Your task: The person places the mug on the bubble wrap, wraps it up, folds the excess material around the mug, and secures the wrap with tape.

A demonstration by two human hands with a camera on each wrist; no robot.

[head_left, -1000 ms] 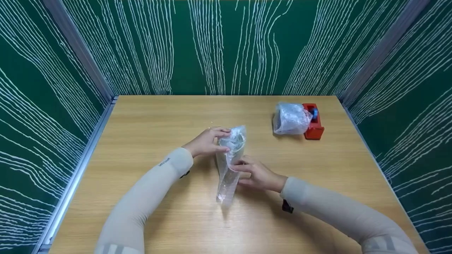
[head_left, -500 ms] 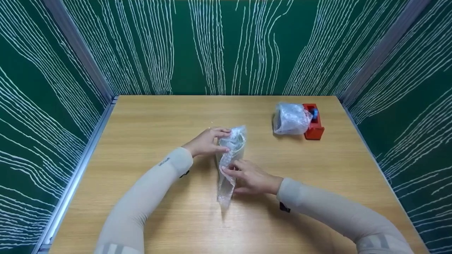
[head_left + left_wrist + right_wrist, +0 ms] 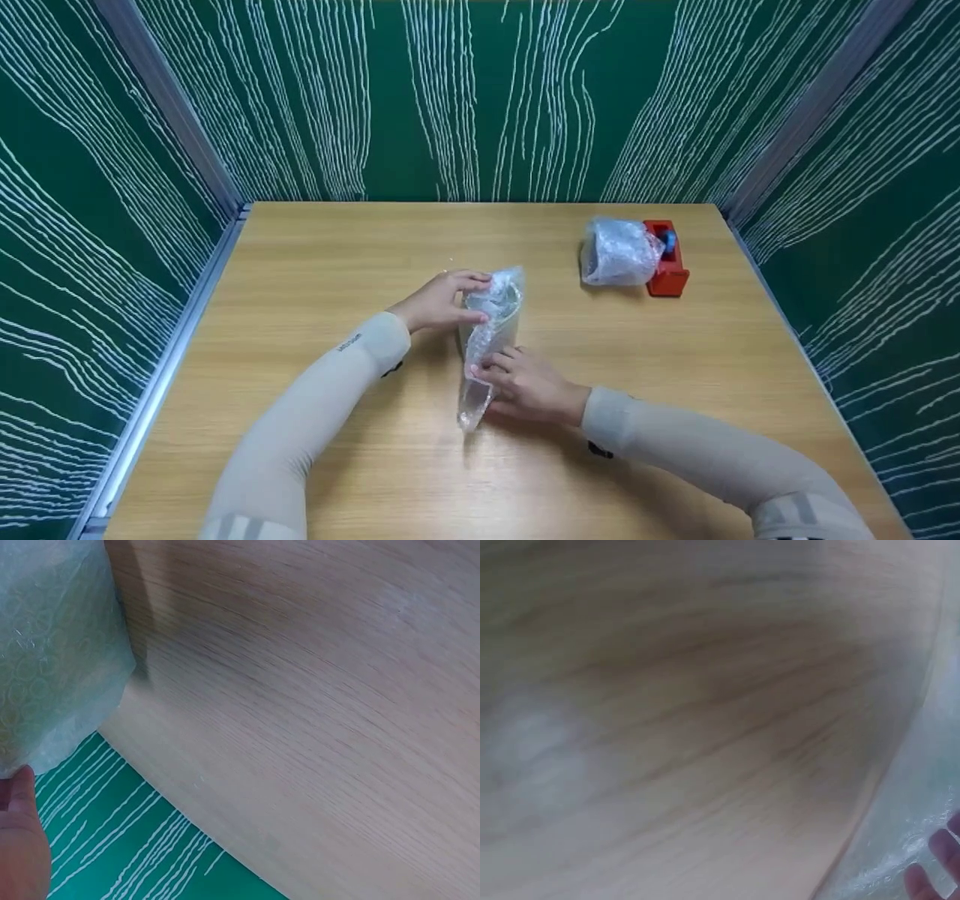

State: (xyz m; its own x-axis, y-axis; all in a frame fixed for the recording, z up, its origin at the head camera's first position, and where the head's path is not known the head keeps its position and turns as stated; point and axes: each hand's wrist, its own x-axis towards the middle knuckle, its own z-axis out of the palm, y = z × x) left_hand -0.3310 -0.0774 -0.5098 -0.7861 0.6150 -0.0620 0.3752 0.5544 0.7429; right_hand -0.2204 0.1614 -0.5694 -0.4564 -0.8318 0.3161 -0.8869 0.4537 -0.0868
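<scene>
A bundle of clear bubble wrap (image 3: 501,309) lies on the table, its narrow tail pointing toward the person. What the wrap encloses cannot be made out. My left hand (image 3: 439,301) grips the bundle's far end from the left, thumb and fingers apart on it. At the lower right side, my right hand (image 3: 534,388) pinches the loose flap with bent fingers. In the left wrist view the bubbled surface (image 3: 56,660) fills the upper left, with a thumb (image 3: 24,832) against it. Fingertips (image 3: 945,849) touch the wrap (image 3: 911,825) in the right wrist view.
Toward the back right, a second bubble-wrapped bundle (image 3: 619,252) lies against a red tape dispenser (image 3: 666,279) with a blue part. The wooden table (image 3: 337,247) meets green, white-streaked walls (image 3: 390,97) at its back and sides.
My right hand has moved left and slightly toward the person, drawing the flap over the bundle. The narrow tail looks more folded in. My left hand has stayed in place.
</scene>
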